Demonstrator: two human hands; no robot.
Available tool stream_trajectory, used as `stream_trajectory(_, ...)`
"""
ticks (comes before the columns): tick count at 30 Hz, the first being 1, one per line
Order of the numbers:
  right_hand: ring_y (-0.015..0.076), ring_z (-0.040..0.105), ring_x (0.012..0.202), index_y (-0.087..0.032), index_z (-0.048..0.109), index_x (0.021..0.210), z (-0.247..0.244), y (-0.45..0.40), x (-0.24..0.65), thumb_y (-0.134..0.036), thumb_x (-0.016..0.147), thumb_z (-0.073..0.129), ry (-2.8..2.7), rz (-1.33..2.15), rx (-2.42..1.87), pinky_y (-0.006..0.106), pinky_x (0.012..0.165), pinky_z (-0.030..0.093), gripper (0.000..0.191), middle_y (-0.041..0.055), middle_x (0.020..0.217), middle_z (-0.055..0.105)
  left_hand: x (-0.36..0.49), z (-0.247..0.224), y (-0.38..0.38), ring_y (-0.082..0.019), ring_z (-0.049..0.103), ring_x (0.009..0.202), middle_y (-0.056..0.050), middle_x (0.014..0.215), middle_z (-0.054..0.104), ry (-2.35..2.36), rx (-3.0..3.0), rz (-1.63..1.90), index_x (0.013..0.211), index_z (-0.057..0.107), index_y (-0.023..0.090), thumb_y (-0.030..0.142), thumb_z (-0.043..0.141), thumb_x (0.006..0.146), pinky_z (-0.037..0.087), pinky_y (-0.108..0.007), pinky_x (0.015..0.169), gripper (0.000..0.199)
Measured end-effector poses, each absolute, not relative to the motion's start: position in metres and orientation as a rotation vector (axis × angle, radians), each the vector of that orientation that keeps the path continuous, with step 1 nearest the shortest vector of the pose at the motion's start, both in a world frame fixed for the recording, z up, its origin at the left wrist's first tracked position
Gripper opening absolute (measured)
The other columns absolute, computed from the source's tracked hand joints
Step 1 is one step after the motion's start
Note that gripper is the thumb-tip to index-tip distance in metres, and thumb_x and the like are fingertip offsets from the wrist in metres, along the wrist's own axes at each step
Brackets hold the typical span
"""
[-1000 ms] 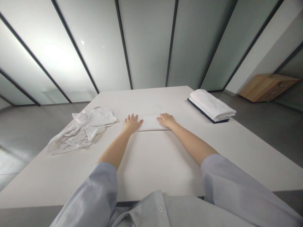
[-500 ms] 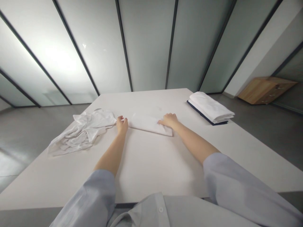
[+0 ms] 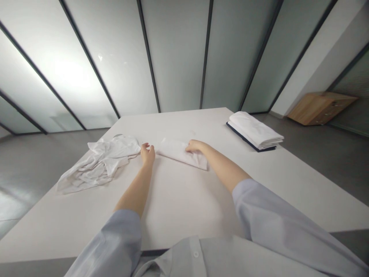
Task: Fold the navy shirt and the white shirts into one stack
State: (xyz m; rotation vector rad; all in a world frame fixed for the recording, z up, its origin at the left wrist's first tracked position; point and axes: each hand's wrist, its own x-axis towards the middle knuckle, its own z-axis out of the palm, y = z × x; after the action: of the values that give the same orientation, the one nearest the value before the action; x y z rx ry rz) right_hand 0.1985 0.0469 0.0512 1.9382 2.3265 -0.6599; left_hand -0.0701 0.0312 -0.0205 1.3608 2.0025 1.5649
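Observation:
A folded white garment [image 3: 175, 151] lies flat in front of me, its near edge slanting down to the right. My right hand [image 3: 196, 146] is on its right part, fingers bent down and closed on the fabric; the fingertips are partly hidden. My left hand [image 3: 148, 153] is just off the garment's left end, its fingers loosely curled and apart, with nothing seen in them. Close to the left of that hand spreads a crumpled white garment [image 3: 106, 161].
The white table [image 3: 178, 207] reaches from my body to near a frosted glass partition [image 3: 178, 57]. A neat stack of folded white cloth [image 3: 255, 129] with a dark layer beneath [image 3: 242, 137] sits at the right. A wooden cabinet [image 3: 314, 107] stands on the floor beyond.
My right hand has slid left along the folded garment and its fingers have drawn together on the fabric. The garment's right end has shifted slightly toward me. My left hand has hardly moved.

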Motion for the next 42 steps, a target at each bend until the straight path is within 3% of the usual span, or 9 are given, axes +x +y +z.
stream_trajectory(9,0.0225,0.066,0.087,-0.015,0.071,0.101,0.054,0.047,0.207,-0.027,0.072,0.063,2.286,-0.706,1.86,0.027,0.065,0.047,0.032,0.0089,0.107,0.071,-0.07,-0.017,0.028,-0.016,0.06,0.08,-0.007,0.11,0.062,2.034,1.369,1.52,0.113,0.054,0.018,0.027,0.054,0.081,0.047,-0.034,0.086,0.033)
stream_trajectory(19,0.0265,0.067,0.094,-0.012,0.07,0.11,0.056,0.048,0.297,-0.031,0.076,0.063,2.223,-0.204,2.03,0.028,0.071,0.047,0.039,0.0174,0.11,0.071,-0.064,-0.012,0.022,-0.018,0.062,0.083,-0.008,0.11,0.064,2.027,1.417,1.446,0.11,0.054,0.018,0.027,0.052,0.081,0.048,-0.033,0.083,0.031)
stream_trajectory(28,0.0287,0.064,0.106,-0.013,0.062,0.12,0.051,0.022,0.36,-0.035,0.092,0.045,2.046,0.125,2.409,0.033,0.08,0.048,0.039,0.0186,0.117,0.068,-0.067,-0.013,0.02,-0.019,0.063,0.08,-0.007,0.104,0.067,2.048,1.471,1.412,0.106,0.055,0.02,0.028,0.052,0.08,0.048,-0.035,0.084,0.028)
stream_trajectory(33,0.0299,0.065,0.104,-0.011,0.064,0.114,0.075,0.02,0.379,-0.045,0.099,0.03,2.031,0.239,2.533,0.036,0.083,0.047,0.05,0.0216,0.109,0.069,-0.066,-0.009,0.015,-0.018,0.064,0.077,-0.007,0.105,0.067,2.059,1.483,1.368,0.11,0.054,0.019,0.029,0.051,0.08,0.048,-0.035,0.083,0.031)
stream_trajectory(42,0.0313,0.062,0.108,-0.005,0.065,0.117,0.14,0.037,0.466,-0.043,0.101,0.029,1.828,0.384,2.835,0.037,0.085,0.045,0.055,0.026,0.115,0.066,-0.066,-0.008,0.011,-0.018,0.063,0.072,-0.006,0.103,0.067,2.073,1.498,1.377,0.108,0.055,0.02,0.029,0.053,0.079,0.049,-0.035,0.081,0.03)
